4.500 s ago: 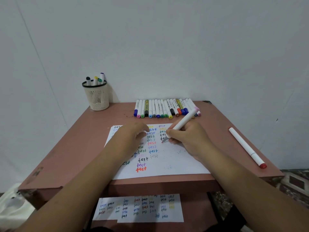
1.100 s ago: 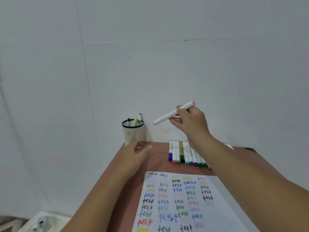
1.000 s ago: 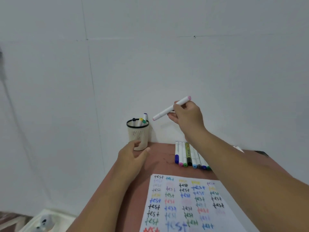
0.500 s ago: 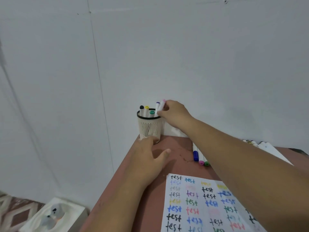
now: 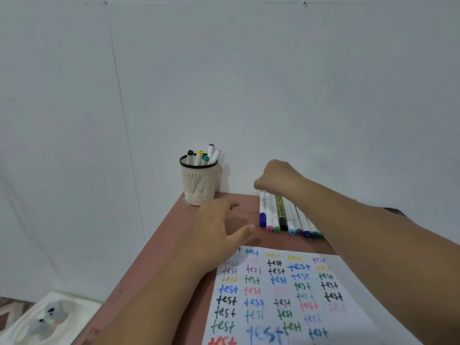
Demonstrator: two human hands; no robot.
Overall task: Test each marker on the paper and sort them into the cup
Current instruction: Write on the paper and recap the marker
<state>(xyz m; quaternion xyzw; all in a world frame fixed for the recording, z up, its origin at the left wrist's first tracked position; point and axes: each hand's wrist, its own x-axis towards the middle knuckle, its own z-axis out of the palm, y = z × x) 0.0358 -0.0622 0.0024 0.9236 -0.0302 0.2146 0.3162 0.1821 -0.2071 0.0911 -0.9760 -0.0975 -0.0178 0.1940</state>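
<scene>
cup [image 5: 200,181]: five markers upright | left hand [image 5: 214,232]: fingers spread, relaxed over counter [image 5: 159,255] | right hand [image 5: 276,179]: fingers curled, over marker row [image 5: 283,215]

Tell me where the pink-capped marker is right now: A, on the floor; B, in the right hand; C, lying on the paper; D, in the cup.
D: the pink-capped marker stands in the cup with four others.

Two bare forearms reach in from the near edge; no sleeves show; the left hand [image 5: 214,235] and right hand [image 5: 276,178] wear nothing.
</scene>
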